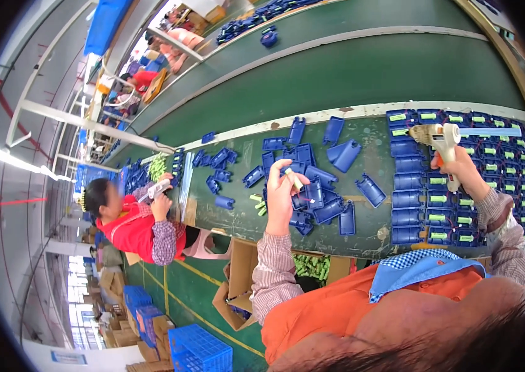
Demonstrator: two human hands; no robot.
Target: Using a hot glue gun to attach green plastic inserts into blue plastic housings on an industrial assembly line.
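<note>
1. Worktop (371, 235) limits: the far edge meets a white rail (349, 113); the near edge runs along your orange garment (330, 310) and an open carton (340, 271) of green cylinders below.
2. Open room: a scuffed green strip separates the loose blue shells (327, 209) from the ordered rows of blue shells (407, 199) at right. A wider green surface (399, 71) extends beyond the rail.
3. Left hand (280, 197): your fingers grasp one pale green cylinder (295, 180) over the left part of the loose shells.
4. Right hand (461, 168): your fingers are closed around the handle of one glue gun (443, 139). Its nozzle points left, over the leftmost column; contact cannot be determined.
5. Count, leftmost column: eight shells; the two farthest each carry a green cylinder.
6. Count, loose shells: overlap prevents an exact figure.
7. Count, co-workers at your side of the worktop: one person (141, 226), at left.
</note>
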